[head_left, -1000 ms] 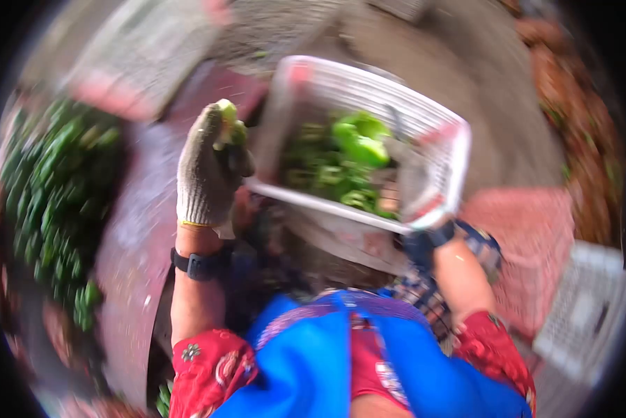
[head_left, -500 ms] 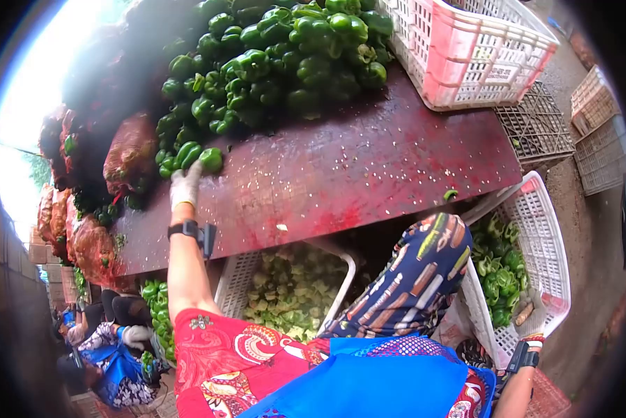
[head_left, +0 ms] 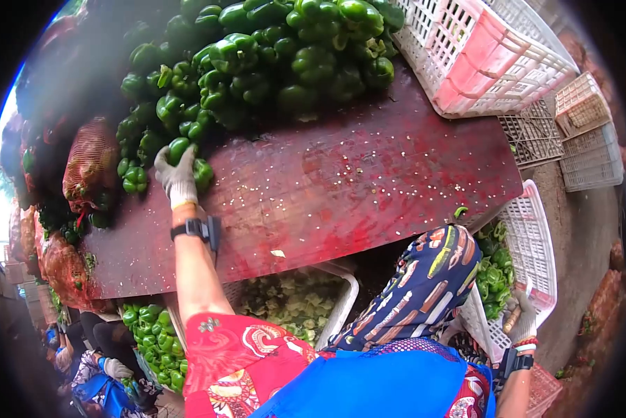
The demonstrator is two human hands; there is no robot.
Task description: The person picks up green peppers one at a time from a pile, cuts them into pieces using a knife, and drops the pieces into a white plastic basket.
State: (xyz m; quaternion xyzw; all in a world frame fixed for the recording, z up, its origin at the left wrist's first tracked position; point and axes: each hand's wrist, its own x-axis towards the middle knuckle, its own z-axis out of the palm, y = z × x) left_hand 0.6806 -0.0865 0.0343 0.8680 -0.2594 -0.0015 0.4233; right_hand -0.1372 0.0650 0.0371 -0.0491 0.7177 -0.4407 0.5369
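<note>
Picking step, seemingly: the gloved left hand (head_left: 175, 175) lies on the red worktop (head_left: 341, 181), fingers curled against a green bell pepper (head_left: 180, 148) at the pile's edge, grip unclear. The right hand (head_left: 522, 318) clasps a small handle beside a white crate (head_left: 536, 233). Lifting needs a full close.

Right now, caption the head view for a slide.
Gloved left hand touches a green pepper on the red board; right hand holds a brown handle by the white crate.
</note>
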